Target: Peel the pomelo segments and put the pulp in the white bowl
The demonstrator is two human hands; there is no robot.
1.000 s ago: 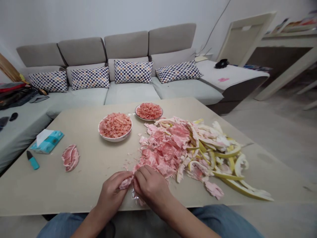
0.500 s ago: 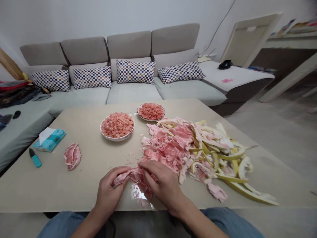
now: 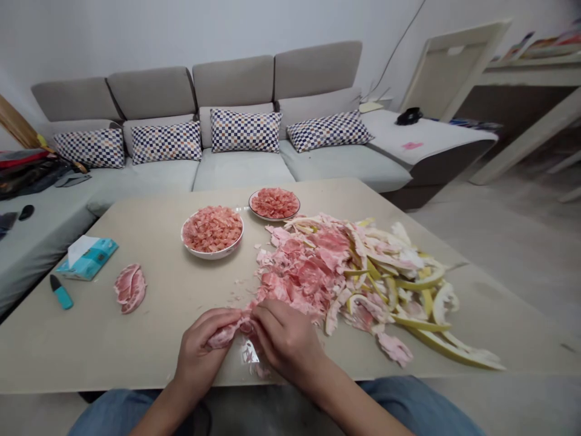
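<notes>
Low over the table's front edge, my left hand (image 3: 203, 348) grips a pink pomelo segment (image 3: 222, 336) between thumb and fingers. My right hand (image 3: 290, 342) is closed against the segment's right end, pinching its pale membrane; the fingertips are partly hidden. Just beyond my right hand lies a heap of pink pomelo membranes (image 3: 299, 272), merging into yellow-green rind strips (image 3: 422, 321) on the right. Another pomelo segment (image 3: 131, 288) rests alone on the left. Peeled pulp fills a white bowl (image 3: 213, 254) and, farther back, a dark-rimmed plate (image 3: 275, 217).
A blue tissue pack (image 3: 88, 259) and a small knife with a teal handle (image 3: 61, 293) lie at the table's left. Behind the table (image 3: 172, 303) stands a grey sofa (image 3: 245, 166) with checkered cushions. Small crumbs are scattered near my hands.
My right hand has drawn in closer to my left, and the loose membrane that hung below its fingers is now mostly hidden. The view has shifted slightly.
</notes>
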